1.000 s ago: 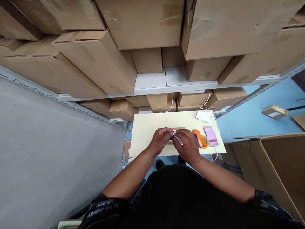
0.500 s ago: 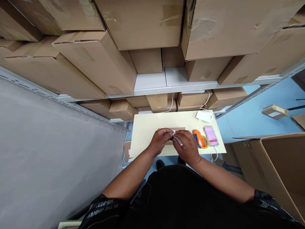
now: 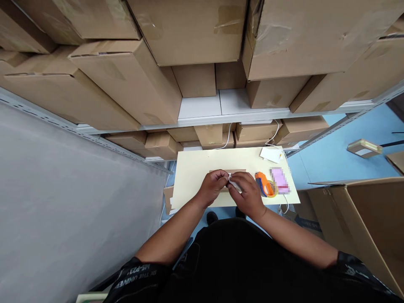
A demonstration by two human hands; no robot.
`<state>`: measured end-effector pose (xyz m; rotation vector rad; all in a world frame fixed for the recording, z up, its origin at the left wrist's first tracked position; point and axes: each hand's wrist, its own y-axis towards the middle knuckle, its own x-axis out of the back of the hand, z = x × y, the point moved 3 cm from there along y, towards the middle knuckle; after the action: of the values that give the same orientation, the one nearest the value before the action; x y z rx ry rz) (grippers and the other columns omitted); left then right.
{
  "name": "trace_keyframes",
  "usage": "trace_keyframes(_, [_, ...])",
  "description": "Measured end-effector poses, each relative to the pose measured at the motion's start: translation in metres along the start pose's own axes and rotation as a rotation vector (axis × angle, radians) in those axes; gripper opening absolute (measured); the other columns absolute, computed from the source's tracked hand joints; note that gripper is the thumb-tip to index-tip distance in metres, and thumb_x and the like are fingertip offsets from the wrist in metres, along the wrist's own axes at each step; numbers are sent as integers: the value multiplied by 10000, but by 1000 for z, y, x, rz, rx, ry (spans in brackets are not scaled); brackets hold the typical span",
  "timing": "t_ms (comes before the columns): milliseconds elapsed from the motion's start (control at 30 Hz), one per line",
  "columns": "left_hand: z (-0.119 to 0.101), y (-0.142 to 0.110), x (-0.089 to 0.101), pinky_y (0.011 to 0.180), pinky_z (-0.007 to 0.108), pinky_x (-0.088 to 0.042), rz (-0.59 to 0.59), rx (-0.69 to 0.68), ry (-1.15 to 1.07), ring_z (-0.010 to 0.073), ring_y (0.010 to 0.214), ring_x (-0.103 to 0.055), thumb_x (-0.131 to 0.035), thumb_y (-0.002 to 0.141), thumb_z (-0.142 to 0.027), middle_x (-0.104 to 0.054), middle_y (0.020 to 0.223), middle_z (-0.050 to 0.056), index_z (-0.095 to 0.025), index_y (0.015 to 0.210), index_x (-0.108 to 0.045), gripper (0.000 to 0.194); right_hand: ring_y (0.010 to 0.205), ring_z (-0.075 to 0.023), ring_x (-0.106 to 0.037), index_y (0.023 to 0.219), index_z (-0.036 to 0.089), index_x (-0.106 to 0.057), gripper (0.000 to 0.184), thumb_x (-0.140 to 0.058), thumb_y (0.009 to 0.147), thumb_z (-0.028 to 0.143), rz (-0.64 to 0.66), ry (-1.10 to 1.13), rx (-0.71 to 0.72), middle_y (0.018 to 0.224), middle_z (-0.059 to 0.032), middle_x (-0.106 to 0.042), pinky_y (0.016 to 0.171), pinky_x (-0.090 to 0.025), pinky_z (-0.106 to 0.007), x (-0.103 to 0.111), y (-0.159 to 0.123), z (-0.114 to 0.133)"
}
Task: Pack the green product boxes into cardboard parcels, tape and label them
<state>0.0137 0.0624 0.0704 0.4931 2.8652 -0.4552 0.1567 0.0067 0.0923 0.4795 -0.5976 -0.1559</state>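
Large open carton (image 3: 342, 210) at lower right: flaps up, bare inner wall showing, its floor cut off, contents cannot be told. Upper shelf (image 3: 202, 108) loaded with taped shut cartons (image 3: 186, 31); contents hidden. Lower shelf behind the table holds smaller cartons (image 3: 208, 134), with white cable (image 3: 229, 134) in front of them.

Both forearms reach in from the lower corners and converge over the cream table (image 3: 189, 176). Left hand (image 3: 214, 185): fingers curled in, thumb against fingertips. Right hand (image 3: 248, 191): back of hand up, fingers bent toward the left. Fingertips nearly meet.

Small white piece (image 3: 235, 184) pinched between the two hands, above a flat brown cardboard piece (image 3: 224, 189) near the table's front edge. Both grips closed on it, largely covering it. Visible part slants from the fingertips down-right under the right hand; far end hidden.

Just right of the right hand, orange tape dispenser (image 3: 262, 183), long axis also slanting down-right, tape roll (image 3: 274, 188) at its near end. Pixelated pink item (image 3: 279, 180) beside it.
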Motion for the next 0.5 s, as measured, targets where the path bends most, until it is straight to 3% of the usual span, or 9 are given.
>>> trace_keyframes(100, [0,1,2,662,254,-440,-9,-22,15,114,660,-547,-719,764,-291,-588,682,-25,-166,714,-623,165,1028,-245,-664,1058,268,-707,141,-659,929,241,3,111,-100,1070,-75,-685,906,-577,-452,0,2,-3])
trace_keyframes(267, [0,1,2,632,262,-435,-16,-5,5,113,616,-530,-692,779,-290,-598,644,-19,-170,717,-627,150,817,-177,-650,1000,252,-706,98,-653,920,237,45,354,-288,948,-37,-665,761,-584,-348,-8,3,-11])
trace_keyframes(500, [-3,1,0,647,275,-455,0,28,-48,118,616,-547,-727,772,-309,-624,642,-5,-161,721,-653,173,757,-162,-665,966,239,-701,60,-662,920,235,32,414,-347,930,-32,-676,754,-586,-346,-12,1,-16])
